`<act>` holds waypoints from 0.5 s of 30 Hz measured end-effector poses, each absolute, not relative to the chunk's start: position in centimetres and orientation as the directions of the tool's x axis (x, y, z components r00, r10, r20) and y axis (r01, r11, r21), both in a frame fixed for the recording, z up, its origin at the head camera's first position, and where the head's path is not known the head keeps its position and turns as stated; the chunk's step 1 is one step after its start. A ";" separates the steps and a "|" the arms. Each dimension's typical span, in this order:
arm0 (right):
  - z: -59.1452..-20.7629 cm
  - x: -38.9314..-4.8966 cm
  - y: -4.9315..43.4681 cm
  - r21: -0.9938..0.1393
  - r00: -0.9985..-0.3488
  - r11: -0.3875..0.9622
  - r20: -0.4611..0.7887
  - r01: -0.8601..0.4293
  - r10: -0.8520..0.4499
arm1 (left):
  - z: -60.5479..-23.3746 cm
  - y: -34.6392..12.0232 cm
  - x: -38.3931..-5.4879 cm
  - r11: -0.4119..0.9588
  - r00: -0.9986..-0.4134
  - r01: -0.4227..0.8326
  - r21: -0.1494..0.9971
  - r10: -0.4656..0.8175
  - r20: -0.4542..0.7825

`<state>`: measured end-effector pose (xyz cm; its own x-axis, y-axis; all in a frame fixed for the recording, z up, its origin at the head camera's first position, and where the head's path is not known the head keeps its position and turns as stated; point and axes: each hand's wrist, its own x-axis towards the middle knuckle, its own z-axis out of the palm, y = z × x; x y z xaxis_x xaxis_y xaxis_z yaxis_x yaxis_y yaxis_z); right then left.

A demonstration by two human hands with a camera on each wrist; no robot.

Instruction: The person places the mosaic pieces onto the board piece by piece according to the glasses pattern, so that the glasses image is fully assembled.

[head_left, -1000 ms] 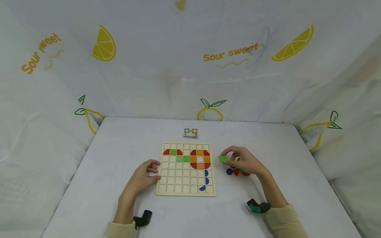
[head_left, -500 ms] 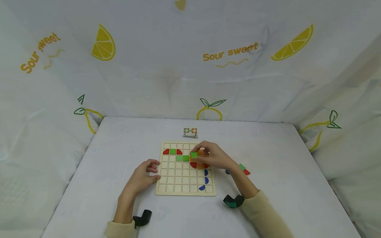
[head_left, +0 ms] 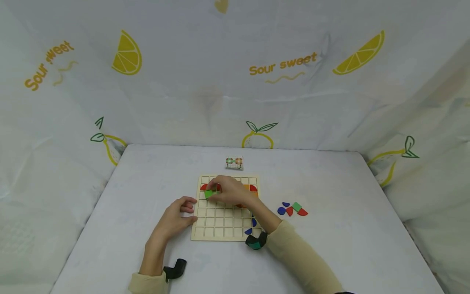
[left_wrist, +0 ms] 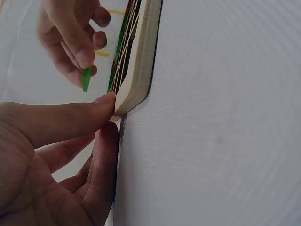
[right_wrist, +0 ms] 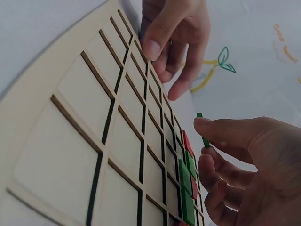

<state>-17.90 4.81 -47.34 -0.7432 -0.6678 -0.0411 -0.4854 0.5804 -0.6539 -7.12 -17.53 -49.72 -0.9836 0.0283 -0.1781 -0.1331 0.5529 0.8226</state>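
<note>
My right hand (head_left: 231, 191) pinches a green square tile (head_left: 208, 194) between thumb and fingertips. It holds the tile over the upper-left cells of a wooden grid board (head_left: 227, 222). In the right wrist view the tile (right_wrist: 205, 136) stands tilted on edge, apart from the board's surface. My left hand (head_left: 176, 218) lies beside the board's left edge, its thumb (left_wrist: 94, 110) touching the rim and the other fingers loosely bent. Red, orange and green tiles sit in the upper rows, partly covered by my right hand. Blue half circles (head_left: 248, 231) lie at the board's lower right.
Right of the board lie loose pieces: a blue circle (head_left: 281, 211), a blue half circle (head_left: 286, 203), red quarter circles (head_left: 302, 212) and a green square (head_left: 297, 206). A small pattern card (head_left: 234, 162) stands behind the board. White printed cloth hangs around the white table (head_left: 330, 179).
My right hand has carried the green square tile leftward from beside the loose pieces, across the board to its upper left. My left hand has stayed at the board's edge.
</note>
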 end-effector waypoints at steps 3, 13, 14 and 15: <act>-47.8 -18.0 3.8 -0.630 -0.753 0.611 -0.061 -0.480 -0.655 | -49.7 -17.6 -7.1 0.551 -0.984 -0.132 0.824 0.029 -0.178; -48.5 -18.0 2.2 -0.535 -0.790 0.684 -0.050 -0.496 -0.611 | -49.6 -17.6 -7.1 0.551 -0.984 -0.128 0.825 0.035 -0.176; -48.4 -17.9 2.2 -0.534 -0.791 0.685 -0.048 -0.495 -0.609 | -49.6 -17.6 -7.0 0.550 -0.984 -0.129 0.825 0.034 -0.176; -48.4 -17.9 2.1 -0.534 -0.792 0.685 -0.046 -0.495 -0.608 | -49.6 -17.6 -7.0 0.550 -0.984 -0.129 0.825 0.033 -0.177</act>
